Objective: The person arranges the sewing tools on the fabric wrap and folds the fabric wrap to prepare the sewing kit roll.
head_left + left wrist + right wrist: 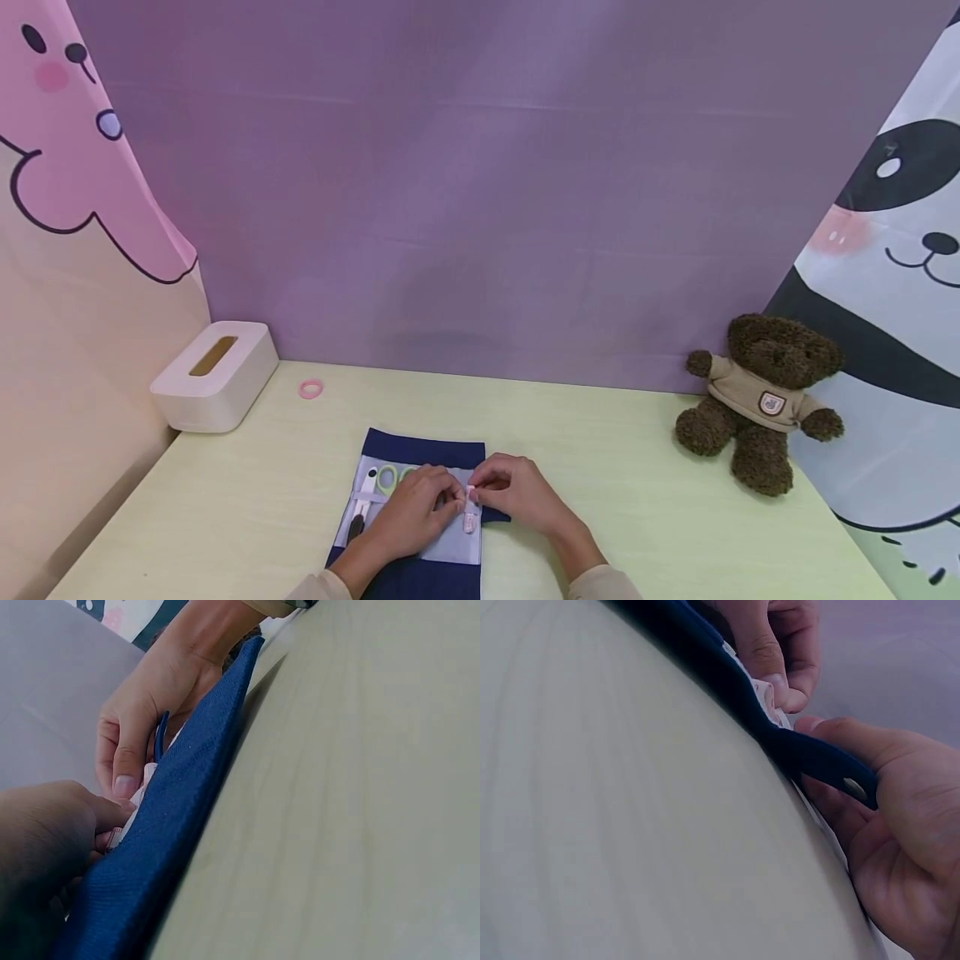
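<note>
A navy fabric tool roll (423, 575) lies unfolded on the table, its pale grey lining facing up. Near its right edge is a small pink-and-white patterned item (470, 523), whose kind I cannot make out. My left hand (420, 510) reaches over the lining, thumb and finger pinching the item from the left. From the right, my right hand (525, 493) pinches its upper end. A navy snap strap (825, 765) sticks out under the right hand. Green-handled scissors (387, 479), partly covered by the left hand, and a white-and-black cutter (363, 505) lie under an elastic band.
A white tissue box (202, 392) stands at the table's back left, with a pink ring (311, 389) beside it. A brown teddy bear (765, 408) in a beige top sits at the back right. Behind the table (637, 467) hangs a purple cloth (480, 208).
</note>
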`<state>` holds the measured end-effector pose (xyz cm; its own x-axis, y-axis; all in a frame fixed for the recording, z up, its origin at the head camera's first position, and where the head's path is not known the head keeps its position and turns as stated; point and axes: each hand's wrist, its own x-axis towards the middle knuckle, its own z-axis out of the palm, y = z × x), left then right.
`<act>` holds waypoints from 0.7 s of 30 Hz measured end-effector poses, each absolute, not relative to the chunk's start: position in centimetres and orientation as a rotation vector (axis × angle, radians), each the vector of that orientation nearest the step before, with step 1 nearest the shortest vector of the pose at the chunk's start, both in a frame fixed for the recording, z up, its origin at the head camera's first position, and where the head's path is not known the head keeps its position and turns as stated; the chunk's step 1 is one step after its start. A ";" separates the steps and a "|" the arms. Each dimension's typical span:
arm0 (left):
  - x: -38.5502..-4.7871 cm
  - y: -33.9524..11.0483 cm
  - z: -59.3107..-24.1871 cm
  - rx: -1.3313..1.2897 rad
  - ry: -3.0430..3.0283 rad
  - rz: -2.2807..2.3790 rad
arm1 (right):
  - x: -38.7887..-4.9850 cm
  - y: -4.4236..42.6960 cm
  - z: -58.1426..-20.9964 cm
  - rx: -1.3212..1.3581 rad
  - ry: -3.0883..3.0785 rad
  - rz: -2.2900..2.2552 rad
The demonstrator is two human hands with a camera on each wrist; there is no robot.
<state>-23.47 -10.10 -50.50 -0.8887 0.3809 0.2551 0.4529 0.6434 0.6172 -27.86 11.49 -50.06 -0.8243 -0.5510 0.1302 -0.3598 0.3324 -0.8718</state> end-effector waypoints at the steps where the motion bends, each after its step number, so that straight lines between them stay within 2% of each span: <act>1: -23.5 -10.1 -50.5 -0.697 -2.756 -1.079 | -27.9 11.5 -50.1 -0.832 2.402 -1.501; 21: -23.7 -10.2 -50.6 -0.683 -2.753 -1.101 | -27.7 11.4 -50.0 -0.852 2.511 -1.421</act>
<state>-23.69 -10.19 -50.59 -0.8946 0.3697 0.2511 0.4409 0.6382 0.6311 -27.74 11.36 -50.03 -0.8313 -0.5336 0.1555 -0.4082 0.3962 -0.8224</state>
